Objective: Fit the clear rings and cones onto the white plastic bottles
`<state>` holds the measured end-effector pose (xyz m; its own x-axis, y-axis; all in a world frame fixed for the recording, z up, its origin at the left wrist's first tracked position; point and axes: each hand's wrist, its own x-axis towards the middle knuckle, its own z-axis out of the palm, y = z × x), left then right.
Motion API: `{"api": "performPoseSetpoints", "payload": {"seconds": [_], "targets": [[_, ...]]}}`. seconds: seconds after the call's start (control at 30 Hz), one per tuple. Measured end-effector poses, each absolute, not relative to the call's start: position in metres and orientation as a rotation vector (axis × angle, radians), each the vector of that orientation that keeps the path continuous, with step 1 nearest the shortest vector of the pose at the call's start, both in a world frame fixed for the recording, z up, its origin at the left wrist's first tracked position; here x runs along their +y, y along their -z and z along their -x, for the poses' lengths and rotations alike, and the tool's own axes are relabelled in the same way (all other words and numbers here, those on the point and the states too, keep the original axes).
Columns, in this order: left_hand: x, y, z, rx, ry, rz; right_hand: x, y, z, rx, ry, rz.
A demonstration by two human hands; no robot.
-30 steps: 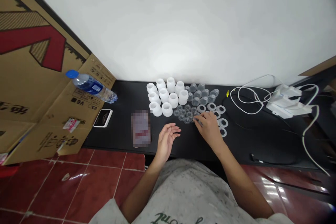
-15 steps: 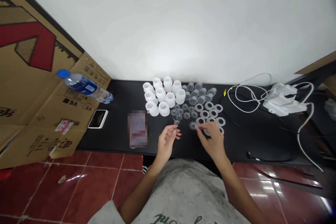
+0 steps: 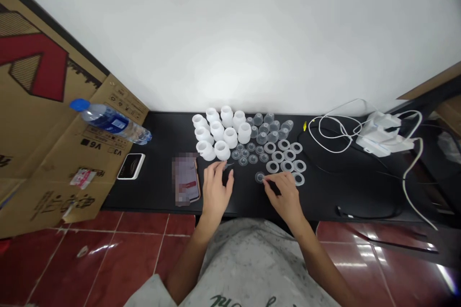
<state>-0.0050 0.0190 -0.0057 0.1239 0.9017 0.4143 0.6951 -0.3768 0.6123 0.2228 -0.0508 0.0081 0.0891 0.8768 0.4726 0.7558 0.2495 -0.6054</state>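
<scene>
My right hand (image 3: pixel 284 195) pinches the edge of a round translucent ring-like piece (image 3: pixel 259 177), low over the black table. Other translucent rings (image 3: pixel 289 155) lie beside and beyond that hand. My left hand (image 3: pixel 216 187) is palm down with thumb and fingers apart. A small clear piece (image 3: pixel 229 165) shows by its fingertips; whether they touch cannot be told. Just beyond stand several white jar-like bottles (image 3: pixel 229 138) with open necks. Small clear nipple-like pieces (image 3: pixel 253 159) sit between the bottles and rings, with clear dome-shaped covers (image 3: pixel 272 136) behind them.
A phone (image 3: pixel 187 180), partly blurred, lies left of my left hand, and a white-edged device (image 3: pixel 131 166) farther left. A water bottle (image 3: pixel 111 122) lies by a cardboard box (image 3: pixel 46 153). White cables (image 3: pixel 333 127) and a power strip (image 3: pixel 382 134) occupy the right side.
My left hand has moved left and turned palm down, its fingers spreading. My right hand still pinches the round piece. The whole view has shifted slightly.
</scene>
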Motion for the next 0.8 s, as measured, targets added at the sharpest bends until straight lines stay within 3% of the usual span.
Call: {"api": "performPoseSetpoints", "payload": {"seconds": [0.1, 0.4, 0.8], "targets": [[0.031, 0.007, 0.006, 1.568, -1.012, -2.214, -0.050, -0.007, -0.221, -1.694, -0.162, 1.526], [0.028, 0.014, -0.013, 1.424, -1.246, -1.738, -0.053, -0.003, -0.223, -1.660, -0.151, 1.501], [0.023, 0.018, 0.004, 1.585, -1.082, -2.157, -0.043, -0.004, -0.220, -1.760, -0.056, 1.579]]}}
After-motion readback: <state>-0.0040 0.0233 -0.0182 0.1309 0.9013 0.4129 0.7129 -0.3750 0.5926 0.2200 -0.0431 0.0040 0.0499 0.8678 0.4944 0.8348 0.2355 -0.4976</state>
